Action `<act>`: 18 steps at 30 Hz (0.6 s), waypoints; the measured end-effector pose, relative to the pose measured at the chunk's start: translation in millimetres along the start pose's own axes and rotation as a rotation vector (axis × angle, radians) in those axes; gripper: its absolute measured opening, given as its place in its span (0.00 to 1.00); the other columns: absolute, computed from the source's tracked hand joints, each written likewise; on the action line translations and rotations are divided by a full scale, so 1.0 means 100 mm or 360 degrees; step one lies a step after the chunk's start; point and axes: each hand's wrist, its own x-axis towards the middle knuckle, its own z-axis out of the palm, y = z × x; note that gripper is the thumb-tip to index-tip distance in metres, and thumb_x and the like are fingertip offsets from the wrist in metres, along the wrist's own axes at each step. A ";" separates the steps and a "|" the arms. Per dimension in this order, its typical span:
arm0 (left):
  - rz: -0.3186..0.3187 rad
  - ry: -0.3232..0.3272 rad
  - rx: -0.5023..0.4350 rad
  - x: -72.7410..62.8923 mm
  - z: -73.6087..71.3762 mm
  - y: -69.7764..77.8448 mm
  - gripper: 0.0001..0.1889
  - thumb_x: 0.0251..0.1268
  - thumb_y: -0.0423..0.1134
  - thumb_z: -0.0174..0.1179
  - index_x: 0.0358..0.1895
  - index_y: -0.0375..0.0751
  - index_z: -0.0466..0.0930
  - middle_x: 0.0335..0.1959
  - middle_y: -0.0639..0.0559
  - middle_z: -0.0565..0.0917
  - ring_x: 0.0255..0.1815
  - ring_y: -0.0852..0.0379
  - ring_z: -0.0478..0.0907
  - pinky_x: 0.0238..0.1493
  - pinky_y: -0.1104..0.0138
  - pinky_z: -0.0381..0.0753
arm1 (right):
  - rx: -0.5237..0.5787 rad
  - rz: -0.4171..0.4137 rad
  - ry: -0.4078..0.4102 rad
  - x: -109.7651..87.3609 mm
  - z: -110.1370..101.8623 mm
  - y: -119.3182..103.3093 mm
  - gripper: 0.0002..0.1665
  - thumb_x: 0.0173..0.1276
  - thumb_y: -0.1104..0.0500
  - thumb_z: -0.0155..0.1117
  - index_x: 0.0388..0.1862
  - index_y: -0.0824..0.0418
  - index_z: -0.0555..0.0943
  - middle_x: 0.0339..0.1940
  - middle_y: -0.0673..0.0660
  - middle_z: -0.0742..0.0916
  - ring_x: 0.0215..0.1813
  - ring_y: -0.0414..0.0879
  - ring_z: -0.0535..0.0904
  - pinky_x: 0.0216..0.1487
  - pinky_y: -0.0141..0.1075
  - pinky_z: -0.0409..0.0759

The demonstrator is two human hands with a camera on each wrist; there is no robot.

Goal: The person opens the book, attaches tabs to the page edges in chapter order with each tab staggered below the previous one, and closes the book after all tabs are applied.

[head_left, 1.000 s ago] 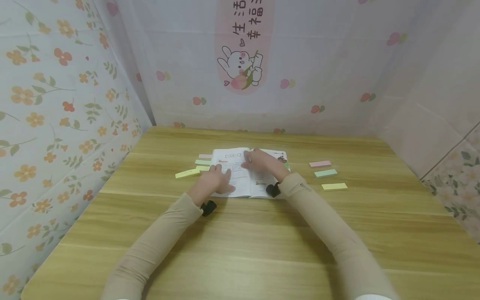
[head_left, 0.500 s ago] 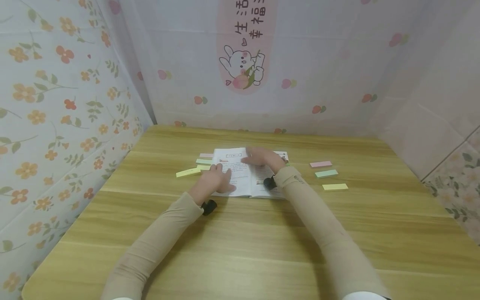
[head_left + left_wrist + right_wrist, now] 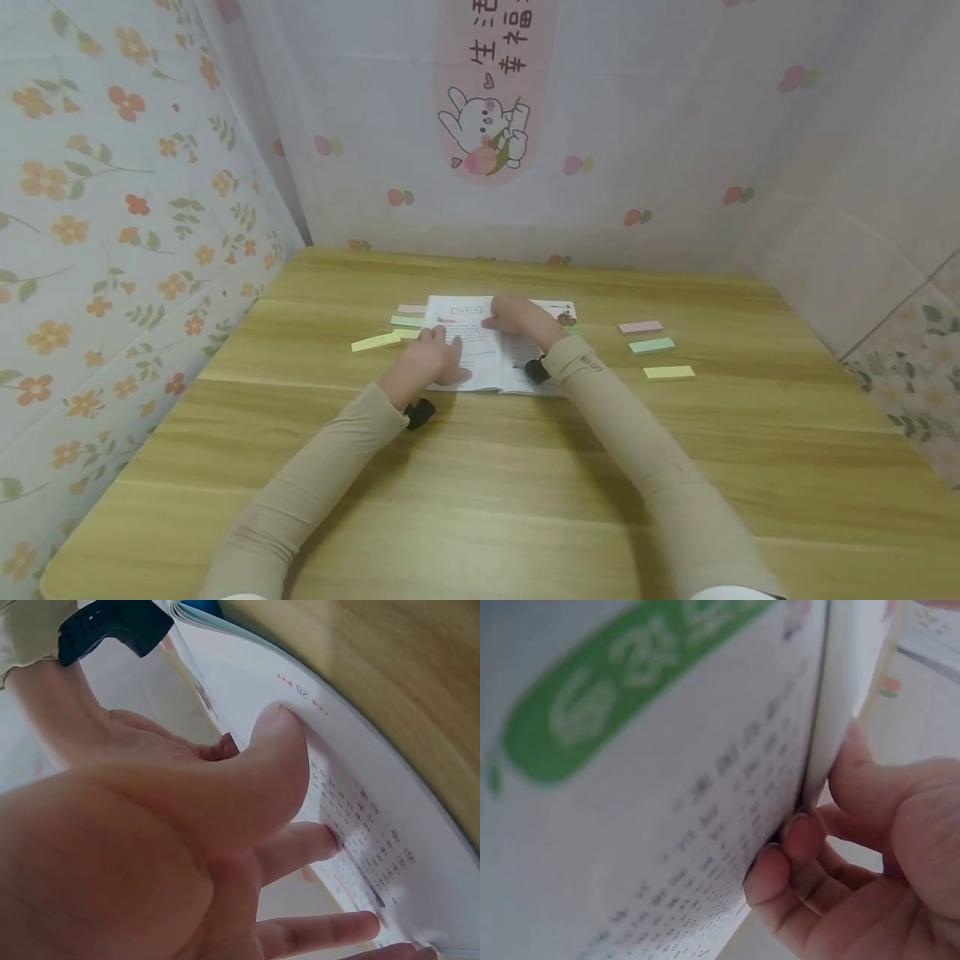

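Note:
An open book (image 3: 487,358) with printed pages lies on the wooden table. My left hand (image 3: 427,358) rests on its left page, thumb and fingers spread; in the left wrist view the thumb lies near the page's lower edge and the fingertips touch the print. My right hand (image 3: 521,318) is at the upper part of the centre fold. In the right wrist view its bent fingertips (image 3: 769,874) touch the right page beside the fold, with the thumb on the left-page side. Pink, green and yellow paper strips (image 3: 407,321) stick out at the book's left edge.
A longer yellow strip (image 3: 376,342) lies left of the book. To the right lie separate pink (image 3: 640,327), green (image 3: 652,345) and yellow strips (image 3: 669,372). Patterned cloth hangs behind the table (image 3: 480,483) and at both sides. Dark wrist cameras (image 3: 420,412) sit below the cuffs.
Over the last second my right hand has shifted slightly, its wrist moving a little left and inward along the fold. My left hand stays in place on the left page.

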 end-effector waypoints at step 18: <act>-0.0010 0.0017 0.0040 -0.04 0.00 0.02 0.39 0.78 0.58 0.49 0.81 0.39 0.50 0.79 0.31 0.50 0.78 0.34 0.50 0.72 0.45 0.63 | -0.0010 -0.0098 -0.0184 -0.24 -0.08 -0.04 0.21 0.67 0.48 0.72 0.26 0.59 0.74 0.28 0.52 0.75 0.34 0.46 0.68 0.39 0.35 0.68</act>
